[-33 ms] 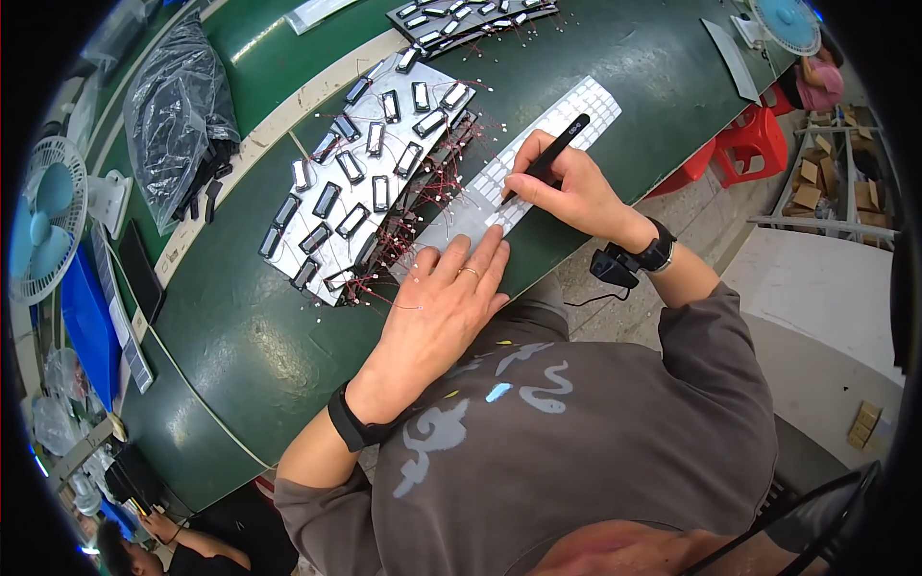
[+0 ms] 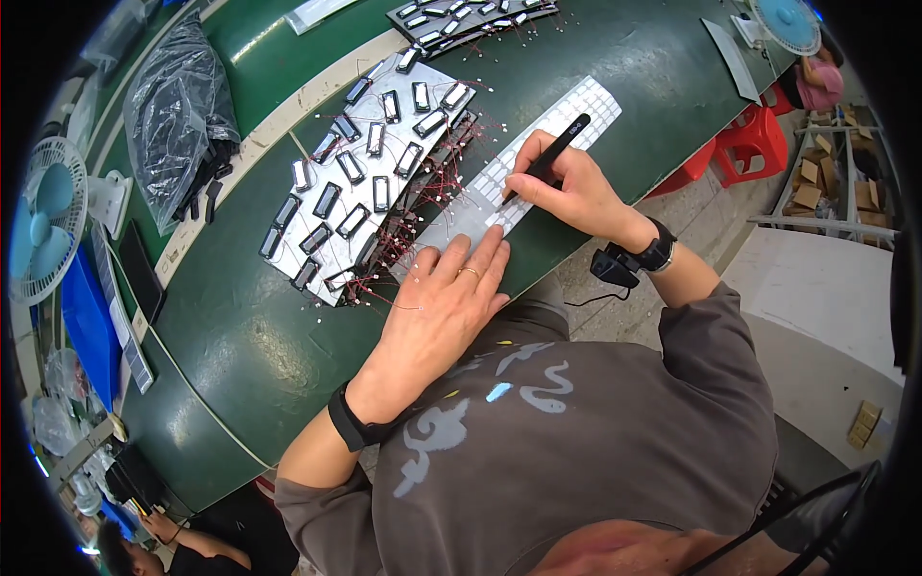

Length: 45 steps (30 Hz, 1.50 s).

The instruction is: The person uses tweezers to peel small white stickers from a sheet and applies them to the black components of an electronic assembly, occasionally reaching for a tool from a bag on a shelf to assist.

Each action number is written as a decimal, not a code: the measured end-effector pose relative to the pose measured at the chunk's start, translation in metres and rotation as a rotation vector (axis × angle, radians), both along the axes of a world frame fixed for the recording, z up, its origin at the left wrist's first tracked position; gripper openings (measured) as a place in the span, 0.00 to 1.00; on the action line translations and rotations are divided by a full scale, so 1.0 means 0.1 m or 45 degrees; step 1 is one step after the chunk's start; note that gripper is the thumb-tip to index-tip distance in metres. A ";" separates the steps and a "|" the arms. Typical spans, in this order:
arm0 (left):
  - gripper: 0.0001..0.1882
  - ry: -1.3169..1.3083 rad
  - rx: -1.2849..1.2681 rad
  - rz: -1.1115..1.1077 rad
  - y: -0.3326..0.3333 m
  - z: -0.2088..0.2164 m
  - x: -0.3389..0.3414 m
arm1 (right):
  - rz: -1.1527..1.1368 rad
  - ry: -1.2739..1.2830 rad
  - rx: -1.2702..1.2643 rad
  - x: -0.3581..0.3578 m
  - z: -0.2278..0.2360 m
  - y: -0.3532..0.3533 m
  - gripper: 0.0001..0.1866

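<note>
On the green table lies a long clear sheet with rows of small white stickers (image 2: 588, 104). My right hand (image 2: 581, 197) is closed around black tweezers (image 2: 557, 152), their tips down at the sheet near the last white pieces. Flat on the bare, clear end of that sheet rests my left hand (image 2: 437, 302), fingers stretched out and fingertips near the tweezer tips. Left of the sheet, a pale board (image 2: 288, 230) carries many small black-framed rectangular parts (image 2: 381, 192) with silvery faces. Thin red and black wires with white plugs (image 2: 442, 187) hang along its edge, some close to my left hand.
A second loaded board (image 2: 461, 24) lies farther back. A clear bag of black parts (image 2: 182, 125) sits at the left, near a blue fan (image 2: 48, 221) and a blue bin (image 2: 88, 317). Red stools (image 2: 749, 144) stand right of the table. Other people sit at far right and lower left.
</note>
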<state>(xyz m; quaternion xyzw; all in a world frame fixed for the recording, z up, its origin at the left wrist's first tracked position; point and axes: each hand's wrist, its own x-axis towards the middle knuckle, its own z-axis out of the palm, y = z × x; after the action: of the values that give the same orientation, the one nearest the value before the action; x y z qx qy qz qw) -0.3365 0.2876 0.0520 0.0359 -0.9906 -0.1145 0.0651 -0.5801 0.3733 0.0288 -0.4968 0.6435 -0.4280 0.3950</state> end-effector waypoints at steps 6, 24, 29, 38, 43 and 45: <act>0.28 0.018 -0.033 -0.009 -0.02 0.00 -0.01 | 0.025 -0.003 -0.045 0.00 0.01 0.00 0.07; 0.16 0.623 -0.265 0.428 -0.41 0.68 0.00 | 0.035 -0.302 -0.601 -0.10 0.77 -0.90 0.06; 0.14 0.519 -0.268 0.545 -0.67 0.56 -0.16 | 0.115 -0.332 -0.574 -0.07 0.71 -1.18 0.06; 0.14 0.504 -0.314 0.468 -0.65 0.47 -0.08 | 0.351 -0.303 -0.393 -0.14 0.64 -1.37 0.08; 0.14 0.513 -0.305 0.417 -0.65 0.43 -0.05 | 0.440 -0.359 -0.291 -0.17 0.71 -1.46 0.08; 0.14 0.517 -0.280 0.410 -0.64 0.42 -0.03 | 0.462 -0.365 -0.288 -0.18 0.71 -1.48 0.08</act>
<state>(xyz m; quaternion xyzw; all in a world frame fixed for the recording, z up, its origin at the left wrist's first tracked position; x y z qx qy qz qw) -0.3399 0.2232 0.0938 0.1617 -0.9453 0.0005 0.2832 -0.5977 0.2249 0.0997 -0.5795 0.4294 -0.4851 0.4945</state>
